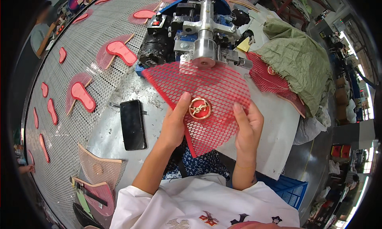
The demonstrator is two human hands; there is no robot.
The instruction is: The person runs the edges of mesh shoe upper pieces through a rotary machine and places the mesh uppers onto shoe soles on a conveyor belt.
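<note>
A red mesh shoe upper (207,135) with a darker red band along its left edge is stretched between my two hands, in front of the machine. On it sits a round gold ornament (200,108) with a red centre. My left hand (175,123) grips the banded edge, its thumb on top beside the ornament. My right hand (248,125) pinches the opposite side, thumb on the mesh and fingers behind. The mesh's far part reaches under or just before the metal head (205,51) of the machine; whether they touch I cannot tell.
A black phone (133,124) lies on the metal table left of my hands. Further left, a mesh-patterned conveyor (105,79) carries red sole pieces (82,96) and mesh uppers. At right, a green woven sack (296,49) covers more red mesh (266,75). A blue crate (292,189) stands below.
</note>
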